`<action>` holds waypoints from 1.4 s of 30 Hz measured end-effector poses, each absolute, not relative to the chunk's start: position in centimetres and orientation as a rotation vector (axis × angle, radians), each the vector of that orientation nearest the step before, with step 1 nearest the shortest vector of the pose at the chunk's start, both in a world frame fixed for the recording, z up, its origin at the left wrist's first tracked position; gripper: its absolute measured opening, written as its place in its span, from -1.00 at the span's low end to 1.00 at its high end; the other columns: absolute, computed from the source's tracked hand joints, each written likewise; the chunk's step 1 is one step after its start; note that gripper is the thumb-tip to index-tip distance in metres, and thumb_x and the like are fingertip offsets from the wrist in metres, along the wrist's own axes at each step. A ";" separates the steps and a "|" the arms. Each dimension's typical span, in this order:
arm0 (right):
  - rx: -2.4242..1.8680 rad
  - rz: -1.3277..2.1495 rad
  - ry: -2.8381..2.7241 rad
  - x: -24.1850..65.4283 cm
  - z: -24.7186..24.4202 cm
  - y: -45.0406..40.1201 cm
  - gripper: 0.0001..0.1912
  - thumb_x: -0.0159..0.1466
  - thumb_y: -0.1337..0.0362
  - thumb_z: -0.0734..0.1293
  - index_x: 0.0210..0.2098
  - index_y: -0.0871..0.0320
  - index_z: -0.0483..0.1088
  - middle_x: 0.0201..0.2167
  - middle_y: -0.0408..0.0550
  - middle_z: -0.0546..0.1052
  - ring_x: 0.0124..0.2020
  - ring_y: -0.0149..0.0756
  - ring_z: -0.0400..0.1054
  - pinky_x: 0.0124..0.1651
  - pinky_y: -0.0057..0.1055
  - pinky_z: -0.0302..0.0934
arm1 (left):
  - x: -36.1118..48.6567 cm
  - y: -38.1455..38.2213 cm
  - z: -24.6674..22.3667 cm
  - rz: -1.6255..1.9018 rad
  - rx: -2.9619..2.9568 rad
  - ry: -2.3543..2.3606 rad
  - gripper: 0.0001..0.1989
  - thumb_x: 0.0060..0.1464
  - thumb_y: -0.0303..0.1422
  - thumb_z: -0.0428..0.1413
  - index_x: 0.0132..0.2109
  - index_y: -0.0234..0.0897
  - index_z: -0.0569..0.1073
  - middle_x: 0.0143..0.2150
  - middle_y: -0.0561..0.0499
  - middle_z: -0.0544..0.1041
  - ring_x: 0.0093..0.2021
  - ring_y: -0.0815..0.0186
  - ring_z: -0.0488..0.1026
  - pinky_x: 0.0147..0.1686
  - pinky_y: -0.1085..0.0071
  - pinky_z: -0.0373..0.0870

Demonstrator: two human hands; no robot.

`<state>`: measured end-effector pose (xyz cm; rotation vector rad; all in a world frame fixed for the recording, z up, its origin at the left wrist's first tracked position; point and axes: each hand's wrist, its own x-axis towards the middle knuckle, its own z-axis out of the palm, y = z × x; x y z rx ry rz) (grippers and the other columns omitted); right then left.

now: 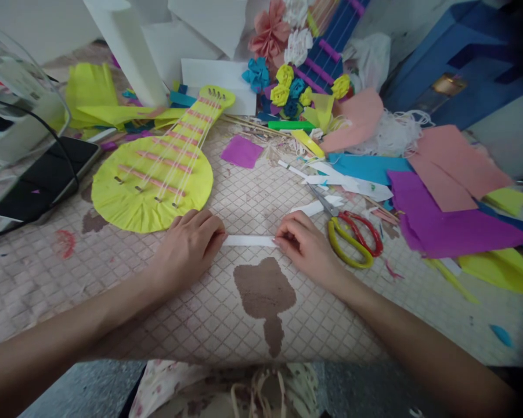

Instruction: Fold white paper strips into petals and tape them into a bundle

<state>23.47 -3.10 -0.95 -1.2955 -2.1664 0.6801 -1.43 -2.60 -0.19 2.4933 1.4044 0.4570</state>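
A narrow white paper strip [250,240] stretches flat between my two hands, low over the quilted table cover. My left hand [191,241] pinches its left end, and my right hand [307,244] pinches the right end. Just beyond my left hand lies a yellow paper-covered lute model [152,174] with pink crossbars and white strings. Scissors [352,232] with one red and one yellow handle loop rest close to my right hand, blades pointing away to the left. White paper scraps [317,206] lie by the blades.
A small purple paper square [242,151] lies past the strip. Pink sheets [457,165], a larger purple sheet [439,215] and crepe-paper flowers [287,84] crowd the right and back. A phone [47,177] with a black cable is at left. A white roll [130,52] stands behind.
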 end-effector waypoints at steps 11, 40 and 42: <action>-1.343 0.652 -2.217 23.3 -0.8 -2.5 -0.88 0.21 0.44 0.24 -0.41 0.14 0.23 -0.33 -0.11 0.28 -0.36 -0.39 0.23 -0.31 -0.40 0.19 | -0.9 -2.2 0.4 0.316 2.584 1.435 -0.86 0.17 -0.38 -0.04 -0.37 -0.26 0.29 -0.35 -0.03 0.40 -0.30 0.21 0.32 -0.31 0.24 0.26; -1.347 0.682 -2.227 23.6 -0.5 -3.7 -0.92 0.25 0.45 0.23 -0.36 0.17 0.28 -0.29 -0.09 0.30 -0.29 -0.38 0.24 -0.27 -0.44 0.16 | -1.4 -2.8 0.1 0.479 2.424 1.290 -0.90 0.19 -0.41 -0.03 -0.32 -0.30 0.30 -0.33 0.01 0.36 -0.31 0.31 0.29 -0.26 0.34 0.25; -1.344 0.697 -2.225 23.7 -0.4 -3.7 -0.91 0.24 0.46 0.22 -0.36 0.17 0.26 -0.30 -0.10 0.30 -0.30 -0.39 0.23 -0.28 -0.45 0.15 | -1.5 -2.7 0.2 0.493 2.388 1.304 -0.91 0.16 -0.42 -0.01 -0.33 -0.30 0.30 -0.34 0.01 0.36 -0.32 0.32 0.30 -0.28 0.36 0.25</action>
